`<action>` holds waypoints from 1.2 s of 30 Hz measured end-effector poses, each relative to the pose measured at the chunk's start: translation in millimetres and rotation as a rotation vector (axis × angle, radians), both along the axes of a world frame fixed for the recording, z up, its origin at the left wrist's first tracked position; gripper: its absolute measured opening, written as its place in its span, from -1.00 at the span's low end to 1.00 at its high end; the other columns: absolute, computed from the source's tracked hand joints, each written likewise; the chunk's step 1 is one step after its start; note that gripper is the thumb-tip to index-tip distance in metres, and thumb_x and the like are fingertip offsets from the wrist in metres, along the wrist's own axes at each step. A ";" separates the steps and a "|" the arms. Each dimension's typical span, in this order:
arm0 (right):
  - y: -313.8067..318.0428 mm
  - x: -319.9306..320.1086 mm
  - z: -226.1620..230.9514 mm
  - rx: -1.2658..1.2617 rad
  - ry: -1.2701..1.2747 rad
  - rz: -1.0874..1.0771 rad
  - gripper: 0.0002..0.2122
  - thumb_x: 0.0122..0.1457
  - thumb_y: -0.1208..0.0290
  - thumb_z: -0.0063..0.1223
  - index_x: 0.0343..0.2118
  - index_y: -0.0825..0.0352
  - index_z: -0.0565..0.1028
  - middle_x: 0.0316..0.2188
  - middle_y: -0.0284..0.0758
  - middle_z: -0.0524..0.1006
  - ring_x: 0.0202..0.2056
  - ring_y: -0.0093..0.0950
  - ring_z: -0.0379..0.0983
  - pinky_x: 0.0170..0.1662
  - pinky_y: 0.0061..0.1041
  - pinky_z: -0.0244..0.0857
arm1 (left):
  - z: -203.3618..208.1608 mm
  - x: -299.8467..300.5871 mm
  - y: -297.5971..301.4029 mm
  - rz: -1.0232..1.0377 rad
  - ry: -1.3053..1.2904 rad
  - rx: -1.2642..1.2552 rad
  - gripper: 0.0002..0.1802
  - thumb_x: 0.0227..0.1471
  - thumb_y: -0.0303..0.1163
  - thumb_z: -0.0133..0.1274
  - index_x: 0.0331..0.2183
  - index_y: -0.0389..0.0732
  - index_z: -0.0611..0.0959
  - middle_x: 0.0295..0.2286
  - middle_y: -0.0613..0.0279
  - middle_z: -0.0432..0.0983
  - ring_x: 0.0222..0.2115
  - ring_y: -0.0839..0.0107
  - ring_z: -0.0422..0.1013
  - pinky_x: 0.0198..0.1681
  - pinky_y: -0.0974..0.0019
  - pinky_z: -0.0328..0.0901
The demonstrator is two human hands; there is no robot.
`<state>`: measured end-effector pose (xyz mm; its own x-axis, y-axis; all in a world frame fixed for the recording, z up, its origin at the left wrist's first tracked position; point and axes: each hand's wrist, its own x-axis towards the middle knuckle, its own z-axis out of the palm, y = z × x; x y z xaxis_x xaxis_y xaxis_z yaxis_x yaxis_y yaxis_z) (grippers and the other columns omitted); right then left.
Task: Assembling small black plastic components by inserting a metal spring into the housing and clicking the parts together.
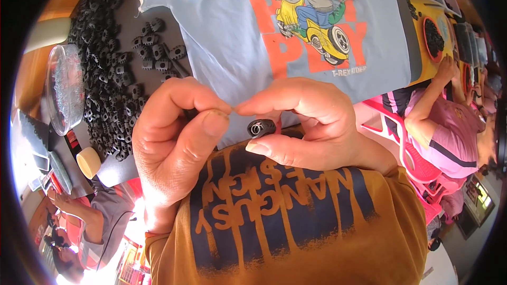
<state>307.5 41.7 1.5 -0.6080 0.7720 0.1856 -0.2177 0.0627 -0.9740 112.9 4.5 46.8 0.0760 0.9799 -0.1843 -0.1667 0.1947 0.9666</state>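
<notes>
My right hand (pixel 317 121) holds a small black plastic part (pixel 269 128) between thumb and fingers. Its round open end faces up, and a small metal coil spring (pixel 256 128) shows inside. My left hand (pixel 177 140) is closed in a pinch, thumb against index finger; whatever it grips is too small or hidden to name. The two index fingertips almost meet above the part. Beneath both hands lies a light blue printed T-shirt (pixel 211 26), spread over the work surface and my lap.
Many similar black parts (pixel 103 68) are heaped at the left, beside a smaller group (pixel 153 47). A clear round tub (pixel 66 84) holds small shiny pieces. A beige round object (pixel 88 162) is nearby. Co-workers sit left and right, near pink chairs (pixel 422 166). A red bowl (pixel 428 55) holds black pieces.
</notes>
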 end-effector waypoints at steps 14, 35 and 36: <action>-1.1 -2.5 2.8 0.016 -0.014 -0.050 -0.69 -0.03 0.64 0.25 -0.17 0.46 0.52 -0.44 -0.36 0.55 -0.52 -0.65 0.41 -0.51 -0.68 0.23 | -1.1 2.5 -1.0 0.047 -0.003 -0.018 -0.91 0.04 -0.51 0.06 -0.36 -0.31 0.52 -0.47 0.36 0.38 -0.46 0.65 0.19 -0.36 0.56 0.07; 2.6 1.5 6.3 -0.010 0.011 0.001 -0.70 -0.02 0.70 0.18 -0.16 0.49 0.50 -0.41 -0.29 0.52 -0.49 -0.64 0.40 -0.43 -0.64 0.19 | -5.7 -9.4 -3.4 0.060 -0.116 -0.023 -0.88 0.03 -0.47 0.07 -0.38 -0.30 0.51 -0.51 0.39 0.35 -0.50 0.67 0.17 -0.42 0.56 0.06; 2.8 2.1 6.4 -0.027 0.004 0.010 -0.70 -0.02 0.70 0.18 -0.16 0.49 0.50 -0.39 -0.27 0.52 -0.46 -0.63 0.41 -0.41 -0.63 0.20 | -5.4 -10.0 -3.4 0.053 -0.130 -0.028 -0.89 0.03 -0.47 0.07 -0.39 -0.30 0.51 -0.51 0.38 0.35 -0.50 0.67 0.17 -0.42 0.56 0.06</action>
<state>309.7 44.4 7.9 -0.6153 0.7704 0.1672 -0.2223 0.0339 -0.9744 102.9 1.1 41.4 0.0489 0.9778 -0.2035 -0.3007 0.2087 0.9306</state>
